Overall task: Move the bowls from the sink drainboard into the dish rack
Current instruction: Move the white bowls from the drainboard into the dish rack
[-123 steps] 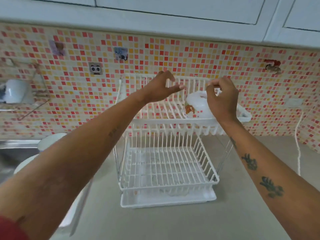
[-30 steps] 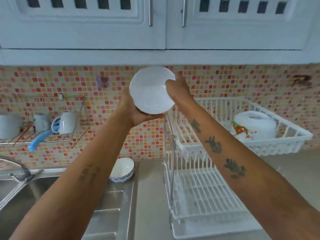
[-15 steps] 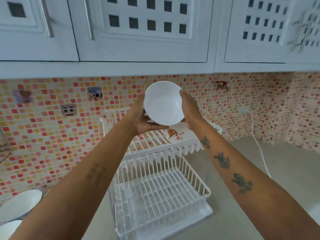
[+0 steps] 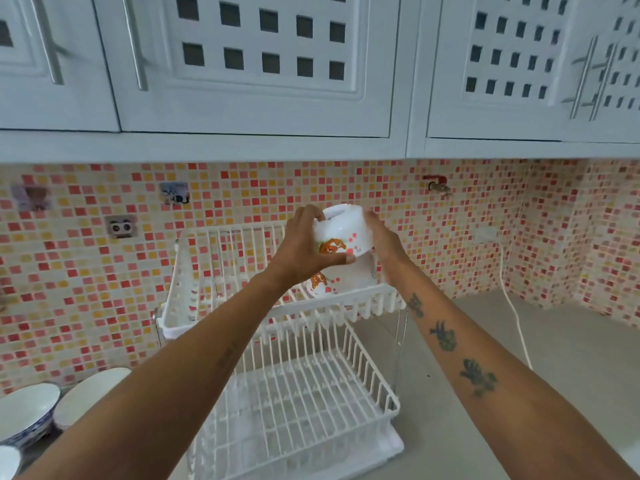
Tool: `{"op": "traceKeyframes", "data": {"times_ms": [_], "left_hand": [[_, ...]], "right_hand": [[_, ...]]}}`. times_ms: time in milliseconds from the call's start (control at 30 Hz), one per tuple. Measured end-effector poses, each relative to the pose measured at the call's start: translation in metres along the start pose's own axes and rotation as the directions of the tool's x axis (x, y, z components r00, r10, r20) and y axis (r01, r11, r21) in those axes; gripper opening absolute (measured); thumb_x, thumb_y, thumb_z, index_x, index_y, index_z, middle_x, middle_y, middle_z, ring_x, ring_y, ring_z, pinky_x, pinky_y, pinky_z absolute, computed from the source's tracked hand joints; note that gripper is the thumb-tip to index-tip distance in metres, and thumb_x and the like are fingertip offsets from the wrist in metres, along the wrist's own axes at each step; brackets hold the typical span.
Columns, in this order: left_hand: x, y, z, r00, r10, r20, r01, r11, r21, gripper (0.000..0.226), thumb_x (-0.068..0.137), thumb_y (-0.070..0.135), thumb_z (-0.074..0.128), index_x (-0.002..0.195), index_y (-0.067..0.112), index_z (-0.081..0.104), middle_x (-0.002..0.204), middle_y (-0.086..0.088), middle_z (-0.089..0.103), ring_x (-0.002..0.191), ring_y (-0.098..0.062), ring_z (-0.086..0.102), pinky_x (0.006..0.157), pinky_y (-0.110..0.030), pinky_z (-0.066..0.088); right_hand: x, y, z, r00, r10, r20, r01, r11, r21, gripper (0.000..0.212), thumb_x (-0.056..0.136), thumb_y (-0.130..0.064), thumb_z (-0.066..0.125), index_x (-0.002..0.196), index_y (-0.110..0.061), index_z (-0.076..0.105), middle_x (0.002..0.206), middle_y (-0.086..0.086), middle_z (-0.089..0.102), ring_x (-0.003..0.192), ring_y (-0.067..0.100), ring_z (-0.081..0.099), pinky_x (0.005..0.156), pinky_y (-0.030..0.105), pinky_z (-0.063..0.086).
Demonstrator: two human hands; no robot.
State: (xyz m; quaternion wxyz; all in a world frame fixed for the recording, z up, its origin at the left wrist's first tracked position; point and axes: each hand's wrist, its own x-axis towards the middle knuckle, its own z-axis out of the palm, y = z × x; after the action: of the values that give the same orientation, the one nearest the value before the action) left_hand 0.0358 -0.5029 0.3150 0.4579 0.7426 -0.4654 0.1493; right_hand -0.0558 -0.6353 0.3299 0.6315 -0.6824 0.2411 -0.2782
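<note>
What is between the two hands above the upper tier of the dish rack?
In the head view, an upside-down white bowl with an orange print is gripped between the left hand and right hand, above another printed bowl in the dish rack.

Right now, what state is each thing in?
Held bowl: upside down, gripped by both hands above the upper tier.
Left hand: closed on it.
Right hand: closed on it.
Racked bowl: inverted in the upper tier.
Lower tier: no dishes visible.
Cabinet doors: shut.
Blue-patterned bowl: upright, left of rack.

Single head-worn view, facing forward toward tiled wall, dish rack (image 4: 277, 375) close below
</note>
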Motion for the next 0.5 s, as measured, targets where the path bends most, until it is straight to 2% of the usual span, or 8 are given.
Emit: {"op": "traceKeyframes", "data": {"times_ms": [67,133,200,300,433,500], "left_hand": [[0.0,-0.007,0.009,1.0,-0.002,0.019,0.001,0.997,0.083,0.08,0.059,0.04,0.089,0.118,0.015,0.042,0.126,-0.002,0.043,0.11,-0.016,0.038,0.09,-0.03,0.043],[0.001,-0.011,0.014,0.999,-0.012,0.047,0.005,0.991,0.134,0.081,0.061,0.041,0.088,0.121,0.014,0.041,0.13,-0.004,0.042,0.113,-0.018,0.037,0.091,-0.028,0.039],[0.004,-0.013,0.018,0.995,-0.005,0.101,-0.014,0.981,0.194,0.083,0.061,0.041,0.088,0.123,0.013,0.041,0.133,-0.004,0.041,0.119,-0.022,0.037,0.095,-0.03,0.037],[0.004,-0.015,0.024,0.986,0.007,0.167,-0.05,0.967,0.25,0.086,0.058,0.041,0.089,0.124,0.011,0.042,0.134,-0.004,0.041,0.12,-0.025,0.037,0.096,-0.031,0.036],[0.004,-0.021,0.03,0.972,0.012,0.236,-0.088,0.945,0.314,0.086,0.059,0.04,0.089,0.124,0.009,0.043,0.132,-0.008,0.041,0.115,-0.027,0.037,0.097,-0.036,0.039],[0.004,-0.025,0.031,0.97,-0.004,0.244,-0.075,0.945,0.317,0.086,0.059,0.04,0.089,0.124,0.01,0.042,0.133,-0.008,0.04,0.116,-0.027,0.038,0.098,-0.038,0.041]], "right_hand": [[0.005,0.007,-0.002,0.999,0.047,0.009,-0.047,0.999,0.012,0.07,0.076,-0.067,0.054,0.114,-0.01,0.064,0.107,0.01,0.071,0.093,0.028,0.068,0.091,0.046,0.056],[0.01,0.011,-0.003,0.997,0.074,0.009,-0.074,0.997,-0.007,0.072,0.072,-0.063,0.057,0.118,-0.008,0.062,0.108,0.011,0.07,0.094,0.03,0.069,0.089,0.048,0.056],[0.015,0.012,-0.004,0.996,0.084,-0.001,-0.084,0.996,-0.01,0.065,0.079,-0.052,0.058,0.124,-0.006,0.056,0.112,0.011,0.067,0.091,0.028,0.066,0.081,0.041,0.058],[0.022,0.017,-0.007,0.995,0.103,-0.002,-0.103,0.994,-0.041,0.056,0.084,-0.039,0.057,0.128,-0.005,0.049,0.111,0.011,0.063,0.08,0.023,0.062,0.062,0.03,0.05],[0.028,0.02,-0.006,0.991,0.13,-0.021,-0.131,0.987,-0.09,0.05,0.083,-0.028,0.054,0.127,-0.005,0.05,0.108,0.012,0.063,0.096,0.029,0.064,0.072,0.035,0.051],[0.03,0.021,-0.005,0.991,0.132,-0.025,-0.134,0.984,-0.12,0.051,0.082,-0.027,0.053,0.127,-0.004,0.049,0.109,0.012,0.063,0.1,0.03,0.064,0.071,0.034,0.049]]}}
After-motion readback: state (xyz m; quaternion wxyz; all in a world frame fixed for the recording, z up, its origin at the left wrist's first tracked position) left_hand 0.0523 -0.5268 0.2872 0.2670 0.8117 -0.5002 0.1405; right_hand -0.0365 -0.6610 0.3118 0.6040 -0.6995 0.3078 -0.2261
